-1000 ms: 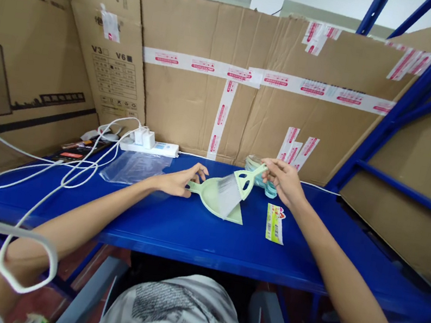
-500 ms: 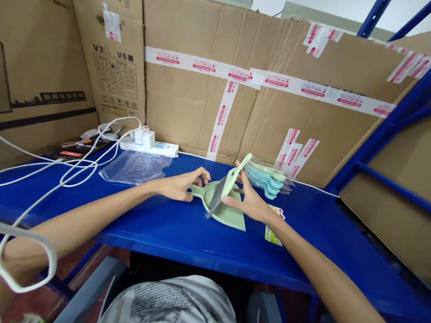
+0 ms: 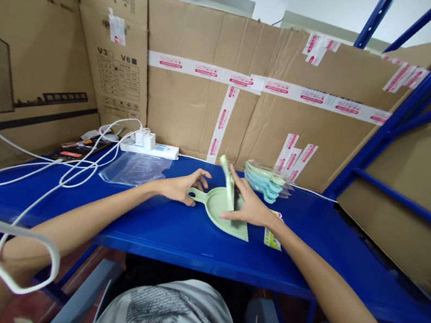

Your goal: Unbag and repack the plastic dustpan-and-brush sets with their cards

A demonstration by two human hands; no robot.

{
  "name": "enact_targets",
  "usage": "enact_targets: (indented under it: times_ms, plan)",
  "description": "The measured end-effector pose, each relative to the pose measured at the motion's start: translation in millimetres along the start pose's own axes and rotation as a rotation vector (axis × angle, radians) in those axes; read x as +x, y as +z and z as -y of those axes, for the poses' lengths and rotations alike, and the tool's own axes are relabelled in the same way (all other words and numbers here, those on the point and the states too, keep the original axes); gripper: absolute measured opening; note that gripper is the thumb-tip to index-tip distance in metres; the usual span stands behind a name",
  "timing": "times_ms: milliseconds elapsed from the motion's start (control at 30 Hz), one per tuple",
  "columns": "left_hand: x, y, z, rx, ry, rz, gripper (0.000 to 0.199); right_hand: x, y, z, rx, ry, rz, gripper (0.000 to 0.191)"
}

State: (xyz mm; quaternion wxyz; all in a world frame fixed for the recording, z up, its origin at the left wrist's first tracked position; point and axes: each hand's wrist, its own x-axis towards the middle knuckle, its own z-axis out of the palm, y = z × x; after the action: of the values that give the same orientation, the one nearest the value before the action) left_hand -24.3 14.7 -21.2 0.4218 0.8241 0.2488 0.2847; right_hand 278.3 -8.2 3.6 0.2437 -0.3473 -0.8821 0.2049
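Note:
A pale green dustpan (image 3: 216, 208) lies flat on the blue table, its handle pointing left. My left hand (image 3: 182, 186) is at the end of that handle, fingers curved and apart, not closed around it. Above the pan, my right hand (image 3: 247, 203) grips a small pale green brush (image 3: 230, 185) between thumb and fingers. The brush stands tilted, its handle end up and leaning left. Its dark bristles are mostly hidden by my hand. Partly behind my right wrist lies a yellow-green printed card (image 3: 272, 238).
Bagged green and blue dustpan sets (image 3: 264, 182) are stacked behind my right hand. A clear plastic bag (image 3: 135, 168) lies left, near a white power strip (image 3: 159, 150) and looped white cable (image 3: 74, 163). Cardboard walls (image 3: 191, 108) enclose the table; a blue frame (image 3: 395, 125) stands right.
My right hand has turned the brush, so its handle end now leans left and the bristles face away to the right. My left hand's fingers have opened slightly at the dustpan handle.

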Motion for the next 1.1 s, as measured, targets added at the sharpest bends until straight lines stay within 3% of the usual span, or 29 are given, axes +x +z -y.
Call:
enact_targets:
  times_ms: [100, 267, 433, 667, 1100]
  plan:
    - [-1.3, -2.5, -0.8, -0.103, -0.119, 0.007, 0.098, -2.6, -1.5, 0.4, -0.175, 0.064, 0.149, 0.124]
    - [-6.6, -9.2, -11.1, -0.25, -0.34, 0.014, 0.112, -1.6, 3.2, 1.6, -0.277, 0.076, 0.188, 0.109]
    - [-6.7, -11.9, -16.4, -0.398, -0.467, 0.053, 0.084, -2.5, -3.0, 2.1, -0.306, 0.069, 0.274, 0.105]
    - [1.5, 5.0, -11.4, -0.41, -0.482, 0.016, 0.058, -4.3, -2.5, 8.5, -0.368, 0.026, 0.282, 0.101]
    - [3.8, 8.9, -4.4, -0.396, -0.478, -0.072, 0.055, -2.0, -4.8, 1.8, -0.351, 0.017, 0.319, 0.094]
